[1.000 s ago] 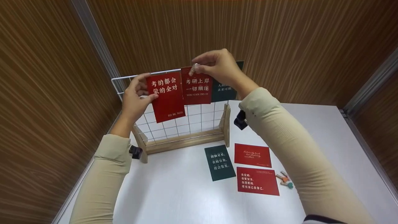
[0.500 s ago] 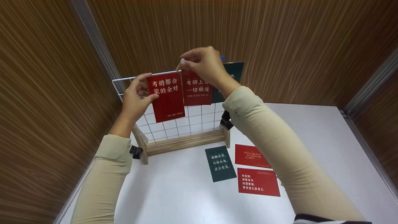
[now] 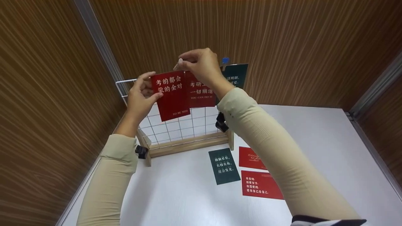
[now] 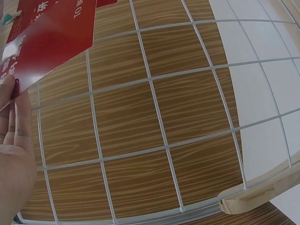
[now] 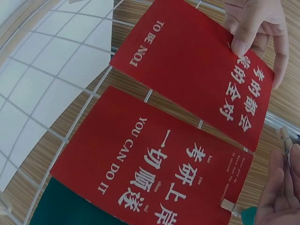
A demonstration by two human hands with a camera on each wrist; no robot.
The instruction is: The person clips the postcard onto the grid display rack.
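My left hand (image 3: pixel 140 97) pinches a red card (image 3: pixel 172 105) with white lettering by its left edge, thumb in front, against the top of a white wire grid rack (image 3: pixel 121 82). Between thumb and fingertips, my right hand (image 3: pixel 202 64) holds a small wooden clothespin (image 5: pixel 284 137), at the card's top edge near its right corner. A second red card (image 5: pixel 154 154) hangs beside the held one, with a wooden clip (image 5: pixel 228 205) on its edge. Further right hangs a dark green card (image 3: pixel 237 75) under a clothespin with a blue top (image 3: pixel 225 60).
On the white table (image 3: pixel 176 188) lie a dark green card (image 3: pixel 224 175) and two red cards, one nearer (image 3: pixel 257 193) and one farther (image 3: pixel 248 163), partly covered by my right sleeve. The rack has a wooden base (image 3: pixel 188 144). Wood-grain walls (image 3: pixel 298 47) enclose the table.
My right hand has moved left with the clothespin, from in front of the second red card to the held card's top edge. The blue-topped clothespin has come into view. My left hand has barely shifted.
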